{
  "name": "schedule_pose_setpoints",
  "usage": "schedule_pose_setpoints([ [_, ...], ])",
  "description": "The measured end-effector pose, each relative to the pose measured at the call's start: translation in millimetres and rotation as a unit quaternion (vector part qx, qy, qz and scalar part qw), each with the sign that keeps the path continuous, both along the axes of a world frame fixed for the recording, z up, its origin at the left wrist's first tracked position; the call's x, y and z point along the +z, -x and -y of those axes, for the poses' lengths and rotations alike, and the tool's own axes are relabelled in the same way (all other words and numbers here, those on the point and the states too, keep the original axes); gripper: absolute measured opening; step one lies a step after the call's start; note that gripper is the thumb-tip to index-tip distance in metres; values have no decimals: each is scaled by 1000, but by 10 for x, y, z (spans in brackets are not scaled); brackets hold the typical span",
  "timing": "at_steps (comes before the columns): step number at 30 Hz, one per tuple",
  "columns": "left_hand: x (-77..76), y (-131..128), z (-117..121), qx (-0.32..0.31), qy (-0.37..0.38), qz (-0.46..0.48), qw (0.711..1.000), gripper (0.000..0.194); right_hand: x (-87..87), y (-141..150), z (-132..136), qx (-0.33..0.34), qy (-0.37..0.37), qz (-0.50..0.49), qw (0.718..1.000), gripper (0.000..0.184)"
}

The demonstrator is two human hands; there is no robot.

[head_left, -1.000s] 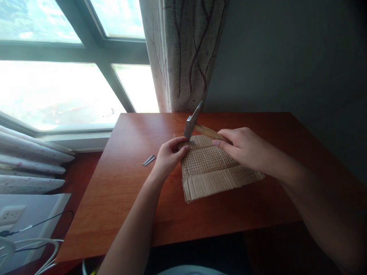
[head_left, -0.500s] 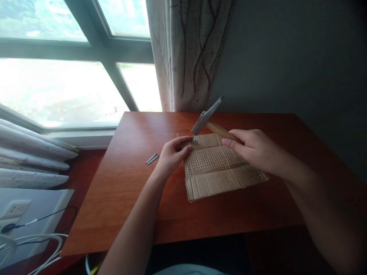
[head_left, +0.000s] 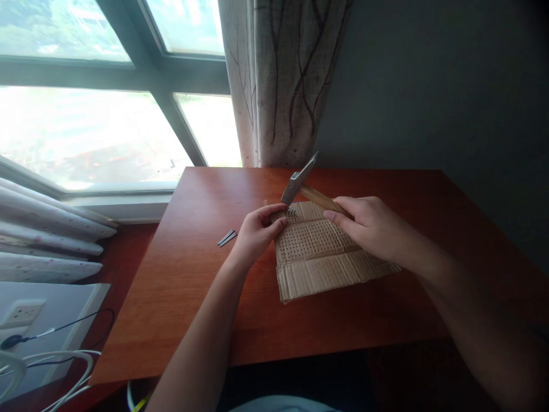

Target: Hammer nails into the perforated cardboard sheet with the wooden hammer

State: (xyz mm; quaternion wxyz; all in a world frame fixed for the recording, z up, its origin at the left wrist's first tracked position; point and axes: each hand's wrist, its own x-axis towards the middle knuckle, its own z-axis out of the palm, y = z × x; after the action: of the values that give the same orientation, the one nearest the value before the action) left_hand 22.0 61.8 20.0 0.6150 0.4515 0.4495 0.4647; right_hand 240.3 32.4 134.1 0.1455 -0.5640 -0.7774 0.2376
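A piece of corrugated cardboard (head_left: 326,269), punched with many small holes, lies on the red-brown wooden table (head_left: 193,297). My right hand (head_left: 371,229) is closed round the wooden handle of a hammer (head_left: 300,182). Its metal head hangs just above a short row of nails (head_left: 290,213) stuck in the cardboard's far left corner. My left hand (head_left: 256,233) rests on that corner with its fingers curled, fingertips pinched beside the nails. Whether it grips a nail I cannot make out.
A few loose nails (head_left: 227,237) lie on the table left of my left hand. A patterned curtain (head_left: 283,80) and a window (head_left: 86,126) stand behind the table. A wall socket (head_left: 18,313) and cables (head_left: 51,366) sit at lower left.
The hammer head rose and tilted back half a second ago and has now come down again close over the nails. My left hand has stayed on the cardboard's corner.
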Motion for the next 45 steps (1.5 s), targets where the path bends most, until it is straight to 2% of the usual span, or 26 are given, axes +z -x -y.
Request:
schedule_pose_setpoints([
  [4,13,-5,-6,-5,1,-1,1000,43,33,-4,-14,-1,-4,14,1000,33],
  [11,29,-3,19,-11,3,4,1000,42,69,-98,26,-49,-4,38,998,40],
  [16,0,2,19,-12,-2,1,1000,42,14,-81,13,-29,7,34,999,36],
  [22,-11,0,18,-5,-3,-1,1000,43,29,-31,-6,-11,6,31,999,34],
  [32,-2,8,13,-17,-8,4,1000,43,56,-102,47,-57,-32,18,998,40],
  [39,-29,1,9,-9,-1,8,1000,45,-42,-25,-7,9,-10,-4,1000,30],
  [45,-33,5,7,-13,-11,3,1000,42,-5,-26,15,-12,-23,3,1000,36],
])
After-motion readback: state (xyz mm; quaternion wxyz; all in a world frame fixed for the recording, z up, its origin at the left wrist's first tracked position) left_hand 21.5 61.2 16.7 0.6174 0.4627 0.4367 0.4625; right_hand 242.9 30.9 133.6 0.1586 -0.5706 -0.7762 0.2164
